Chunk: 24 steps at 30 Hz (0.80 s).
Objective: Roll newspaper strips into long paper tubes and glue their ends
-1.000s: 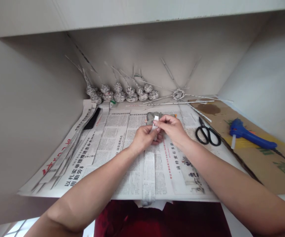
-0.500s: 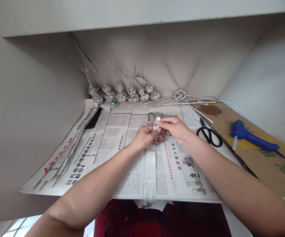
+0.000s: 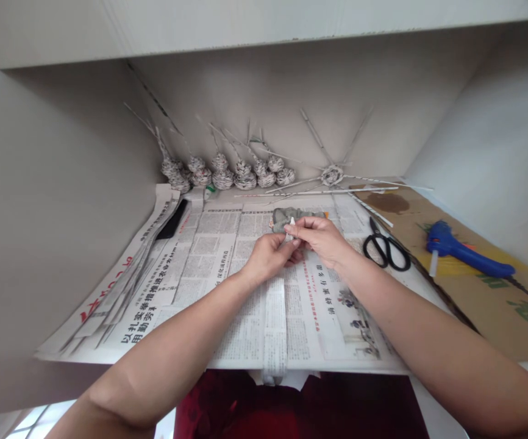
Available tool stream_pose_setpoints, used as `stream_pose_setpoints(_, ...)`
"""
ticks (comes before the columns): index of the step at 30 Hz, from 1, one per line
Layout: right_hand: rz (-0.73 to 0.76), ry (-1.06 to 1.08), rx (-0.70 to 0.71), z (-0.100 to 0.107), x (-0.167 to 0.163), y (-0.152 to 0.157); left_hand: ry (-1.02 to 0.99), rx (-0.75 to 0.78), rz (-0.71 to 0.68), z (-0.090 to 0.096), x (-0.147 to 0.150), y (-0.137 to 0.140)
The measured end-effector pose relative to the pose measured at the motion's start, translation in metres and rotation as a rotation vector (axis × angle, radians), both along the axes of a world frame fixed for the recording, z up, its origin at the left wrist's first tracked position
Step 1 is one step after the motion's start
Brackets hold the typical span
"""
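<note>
Both hands meet over the newspaper-covered table, pinching the top end of a newspaper strip (image 3: 275, 329). The strip runs down toward me and hangs over the table's front edge. My left hand (image 3: 271, 255) grips the strip from the left, thumb on top. My right hand (image 3: 317, 239) pinches its tip, of which only a small white point shows between the fingers. A grey cloth (image 3: 303, 214) lies crumpled just behind the hands.
Woven paper gourds (image 3: 246, 177) line the back wall, beside a woven piece with spread paper rods (image 3: 332, 175). To the right are black scissors (image 3: 386, 251) and a blue glue gun (image 3: 467, 253) on cardboard (image 3: 488, 305). Newspaper strips (image 3: 122, 283) and a black flat object (image 3: 172, 219) lie left.
The strip's end, which stood up flat between the fingers, is now mostly covered and looks folded or rolled narrower. Both hands stay in about the same place.
</note>
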State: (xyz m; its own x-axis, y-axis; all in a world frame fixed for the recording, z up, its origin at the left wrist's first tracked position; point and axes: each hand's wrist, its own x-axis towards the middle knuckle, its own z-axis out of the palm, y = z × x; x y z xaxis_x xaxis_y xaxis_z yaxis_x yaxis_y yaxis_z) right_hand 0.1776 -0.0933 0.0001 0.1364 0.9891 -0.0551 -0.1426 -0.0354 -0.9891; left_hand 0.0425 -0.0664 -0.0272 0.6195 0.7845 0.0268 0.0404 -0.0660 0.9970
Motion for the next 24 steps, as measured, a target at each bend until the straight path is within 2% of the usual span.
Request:
stream_pose_setpoints(3,0.004,-0.025,0.048,0.001,0.000,0.000,-0.015,-0.028,0.005,0.001,-0.001,0.000)
stream_pose_setpoints(8,-0.032,-0.210,0.159,0.000,0.004,0.001,0.001,-0.048,0.037,0.003,-0.001,0.001)
stream_pose_setpoints(15,-0.032,-0.242,0.107,0.002,0.005,0.001,-0.065,-0.159,0.056,0.007,-0.001,0.001)
stream_pose_setpoints(17,-0.039,-0.283,0.129,0.001,0.010,0.004,-0.096,-0.197,0.065,0.008,-0.001,0.002)
stream_pose_setpoints(19,-0.105,-0.440,0.202,-0.004,0.018,0.008,-0.122,-0.222,0.081,0.008,-0.001,0.003)
stream_pose_setpoints(22,-0.203,-0.931,0.281,-0.015,0.030,0.013,-0.138,-0.244,0.111,0.008,-0.001,0.004)
stream_pose_setpoints(24,-0.167,-1.228,0.270,-0.023,0.036,0.017,-0.142,-0.248,0.124,0.009,-0.001,0.004)
